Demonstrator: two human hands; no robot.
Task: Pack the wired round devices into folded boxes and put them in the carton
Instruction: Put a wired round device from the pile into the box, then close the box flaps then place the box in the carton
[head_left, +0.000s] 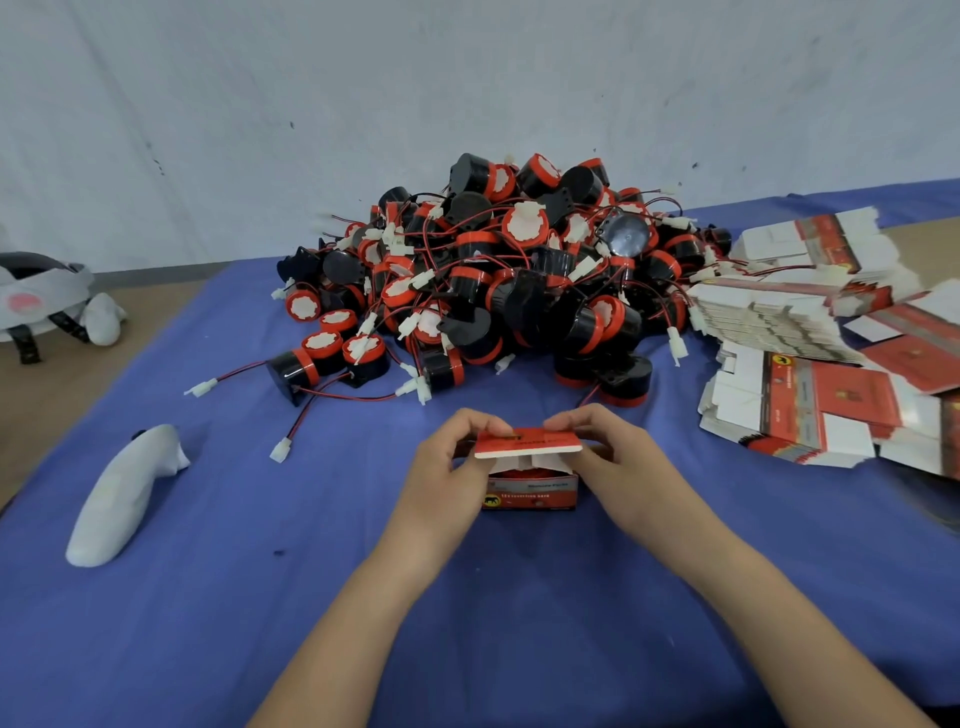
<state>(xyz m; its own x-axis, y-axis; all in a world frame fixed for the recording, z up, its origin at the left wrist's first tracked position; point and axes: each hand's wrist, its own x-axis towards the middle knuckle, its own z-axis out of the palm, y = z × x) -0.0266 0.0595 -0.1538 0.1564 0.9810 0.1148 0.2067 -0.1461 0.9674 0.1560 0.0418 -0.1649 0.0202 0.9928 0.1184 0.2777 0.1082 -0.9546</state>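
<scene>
Fingers (478, 422) of left hand (447, 467) and right hand (618, 457) tight on raised lid (527, 444) of red box (530, 496)

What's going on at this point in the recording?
A person's left hand and right hand pinch the top flap of a small red box on the blue cloth; the flap is not yet tucked shut. Something red shows inside. Behind lies a big pile of wired round devices, with flat unfolded boxes to the right. No carton is in view.
</scene>
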